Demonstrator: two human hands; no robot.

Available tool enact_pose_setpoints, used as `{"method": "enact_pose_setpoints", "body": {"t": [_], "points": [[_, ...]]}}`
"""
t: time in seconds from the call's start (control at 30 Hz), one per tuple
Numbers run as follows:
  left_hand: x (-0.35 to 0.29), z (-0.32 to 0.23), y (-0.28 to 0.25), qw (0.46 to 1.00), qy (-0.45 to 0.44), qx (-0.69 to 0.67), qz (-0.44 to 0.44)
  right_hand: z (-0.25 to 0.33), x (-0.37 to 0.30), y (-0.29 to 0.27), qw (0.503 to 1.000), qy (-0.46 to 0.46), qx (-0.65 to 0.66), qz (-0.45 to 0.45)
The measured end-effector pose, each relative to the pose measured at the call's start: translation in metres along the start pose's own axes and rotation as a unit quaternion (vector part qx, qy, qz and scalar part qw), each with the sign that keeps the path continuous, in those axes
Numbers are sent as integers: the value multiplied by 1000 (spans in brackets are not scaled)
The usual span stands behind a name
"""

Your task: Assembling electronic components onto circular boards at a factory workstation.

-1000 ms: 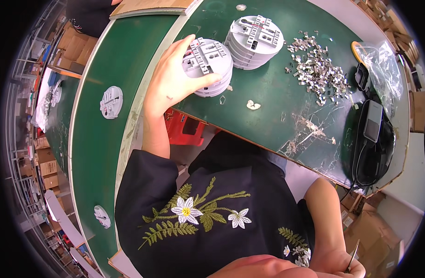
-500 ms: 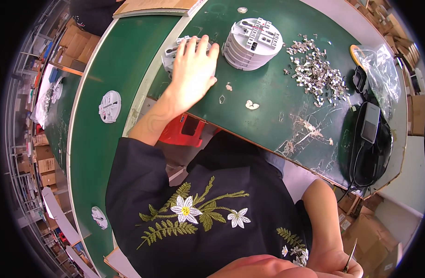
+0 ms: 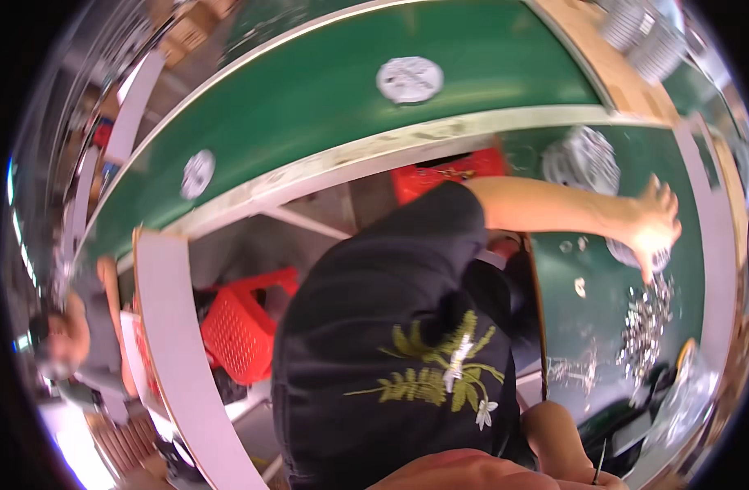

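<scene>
My left hand [image 3: 652, 227] reaches across the green tabletop with its fingers spread over a stack of round grey plastic discs [image 3: 628, 255]. The hand covers much of that stack, and blur hides whether the fingertips press on it. Beside my left forearm lie more grey slotted discs [image 3: 583, 159], nearer the belt. Just past the covered stack is a pile of small shiny metal clips [image 3: 646, 327]. At the lower edge my right hand [image 3: 607, 480], partly cut off, is closed around a thin pointed metal tool [image 3: 600, 460]; its exact kind does not show.
A green conveyor belt [image 3: 309, 135] carries two grey discs [image 3: 410, 79]. Red plastic baskets [image 3: 242, 331] sit below the table. A clear plastic bag [image 3: 677, 408] lies by dark items at the table's right end. Another person [image 3: 72, 335] is at far left.
The view has swung left, bringing the belt across the top. My left hand has left the discs nearest the belt and is over the neighbouring stack. My right hand keeps the pointed tool.
</scene>
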State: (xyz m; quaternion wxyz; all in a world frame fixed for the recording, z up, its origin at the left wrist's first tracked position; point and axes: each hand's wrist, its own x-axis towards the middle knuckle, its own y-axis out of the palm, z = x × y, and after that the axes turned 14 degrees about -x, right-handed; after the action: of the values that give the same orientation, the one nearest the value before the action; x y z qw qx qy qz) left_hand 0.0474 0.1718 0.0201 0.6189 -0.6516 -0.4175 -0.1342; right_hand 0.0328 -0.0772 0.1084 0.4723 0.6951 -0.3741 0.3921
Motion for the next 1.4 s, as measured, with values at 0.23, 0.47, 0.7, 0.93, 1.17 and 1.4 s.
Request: {"method": "enact_pose_setpoints", "body": {"t": [0.23,0.47,0.7,0.93,1.17,1.4], "points": [[47,28,47,951,-167,-39,258,-22,-12,25,983,124,129,36],[31,1,-25,979,-119,-67,154,1,13,23,977,167,23,131],[-51,-79,-92,939,16,-335,80,81,61,34,923,195,-218,249],[-128,-90,-64,933,-10,-262,246,68,20,-44,449,363,-814,62],[-131,-91,-72,900,-32,-334,279,82,-20,-142,330,533,-747,224],[-140,-103,-76,911,-53,-323,250,72,-39,-146,220,429,-811,331]]}}
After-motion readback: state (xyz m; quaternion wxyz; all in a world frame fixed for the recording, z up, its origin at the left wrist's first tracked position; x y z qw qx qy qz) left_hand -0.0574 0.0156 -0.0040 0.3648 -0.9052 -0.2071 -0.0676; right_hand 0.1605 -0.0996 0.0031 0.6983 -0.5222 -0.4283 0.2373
